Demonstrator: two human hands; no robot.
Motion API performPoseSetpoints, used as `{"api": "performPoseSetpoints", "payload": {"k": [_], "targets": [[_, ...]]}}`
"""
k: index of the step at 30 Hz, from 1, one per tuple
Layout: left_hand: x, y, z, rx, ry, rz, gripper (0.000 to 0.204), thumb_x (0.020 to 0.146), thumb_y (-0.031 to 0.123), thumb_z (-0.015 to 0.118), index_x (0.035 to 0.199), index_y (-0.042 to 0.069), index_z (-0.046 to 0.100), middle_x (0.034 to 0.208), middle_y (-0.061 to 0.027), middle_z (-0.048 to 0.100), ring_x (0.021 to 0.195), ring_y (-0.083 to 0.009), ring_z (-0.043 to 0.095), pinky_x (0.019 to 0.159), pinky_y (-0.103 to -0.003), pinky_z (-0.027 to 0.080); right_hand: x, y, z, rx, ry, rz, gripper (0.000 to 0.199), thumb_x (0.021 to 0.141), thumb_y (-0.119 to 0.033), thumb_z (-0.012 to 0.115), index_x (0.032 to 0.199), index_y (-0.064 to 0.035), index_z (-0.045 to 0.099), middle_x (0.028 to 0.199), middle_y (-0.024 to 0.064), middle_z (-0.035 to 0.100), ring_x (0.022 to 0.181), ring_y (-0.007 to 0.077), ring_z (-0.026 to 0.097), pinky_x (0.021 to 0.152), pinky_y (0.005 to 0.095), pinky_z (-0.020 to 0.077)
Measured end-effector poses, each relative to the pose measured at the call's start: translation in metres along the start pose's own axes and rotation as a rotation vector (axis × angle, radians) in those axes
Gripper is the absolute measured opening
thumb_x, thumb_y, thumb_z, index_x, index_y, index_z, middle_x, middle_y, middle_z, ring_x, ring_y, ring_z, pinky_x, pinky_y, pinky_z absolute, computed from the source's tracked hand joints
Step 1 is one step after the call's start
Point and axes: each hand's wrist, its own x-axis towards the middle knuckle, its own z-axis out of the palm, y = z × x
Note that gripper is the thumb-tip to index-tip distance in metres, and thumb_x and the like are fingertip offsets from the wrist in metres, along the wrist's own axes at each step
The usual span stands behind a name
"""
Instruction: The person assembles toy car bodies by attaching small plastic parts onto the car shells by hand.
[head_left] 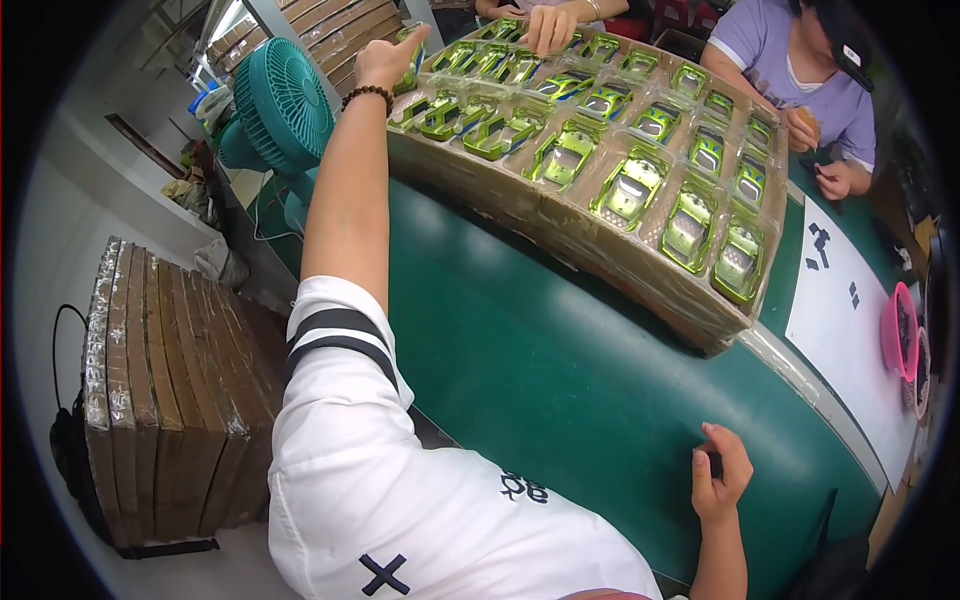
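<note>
My left arm reaches to the far left corner of a cardboard tray (480,190) filled with rows of shiny green toy car shells (628,188). There my left hand (388,62), with a beaded bracelet on the wrist, is closed on a green car shell (411,72) tilted up at the tray's edge. My right hand (722,468) is low over the green table (560,350), fingers curled toward the thumb. A small dark patch shows between them; whether it is a part or shadow I cannot make out.
Another person's hand (548,28) reaches into the tray's far side. A person in purple (745,40) handles small pieces at right. White paper (840,330) bears small black pieces beside a pink basket (901,330). A teal fan (285,105) and stacked cardboard (180,400) stand left.
</note>
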Motion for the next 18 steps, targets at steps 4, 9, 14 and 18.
{"api": "performPoseSetpoints", "payload": {"k": [4,9,14,18], "targets": [[0.009,-0.021,0.002,0.228,-0.022,0.027,0.078,0.06,0.064,0.07,0.097,-0.005,0.064,0.103,-0.0224,0.064,0.098,-0.034,0.062,0.082,-0.041,0.049,0.0,-0.001,0.001,0.024,-0.013,-0.015,0.028,0.074,-0.001,0.063,0.102,0.0042,0.06,0.096,0.0184,0.063,0.059,0.0181,0.059,0.061,0.0274,0.0482],[-0.007,-0.033,0.026,0.43,0.031,0.061,0.065,0.07,0.043,0.075,0.116,0.008,0.046,0.121,-0.013,0.056,0.113,-0.029,0.054,0.091,-0.042,0.043,0.001,-0.002,0.0,0.023,-0.018,0.009,0.026,0.076,-0.003,0.062,0.101,0.0037,0.06,0.096,0.0181,0.062,0.059,0.0173,0.058,0.06,0.0265,0.0473],[0.004,-0.075,0.061,0.332,-0.104,-0.018,0.047,0.075,0.038,0.072,0.11,0.009,0.059,0.113,-0.0137,0.059,0.106,-0.0287,0.057,0.089,-0.042,0.044,0.003,-0.003,0.001,-0.007,-0.012,0.011,0.027,0.073,-0.001,0.064,0.1,0.004,0.061,0.093,0.0181,0.064,0.057,0.0177,0.059,0.057,0.0266,0.0478],[0.02,-0.089,0.049,0.352,-0.194,0.074,0.039,0.079,0.038,0.066,0.102,0.007,0.067,0.103,-0.0183,0.064,0.095,-0.0305,0.062,0.084,-0.039,0.048,0.004,-0.004,0.0,0.011,-0.016,0.012,0.026,0.072,-0.001,0.064,0.097,0.0041,0.061,0.091,0.0177,0.064,0.056,0.0176,0.06,0.057,0.026,0.048]]}}
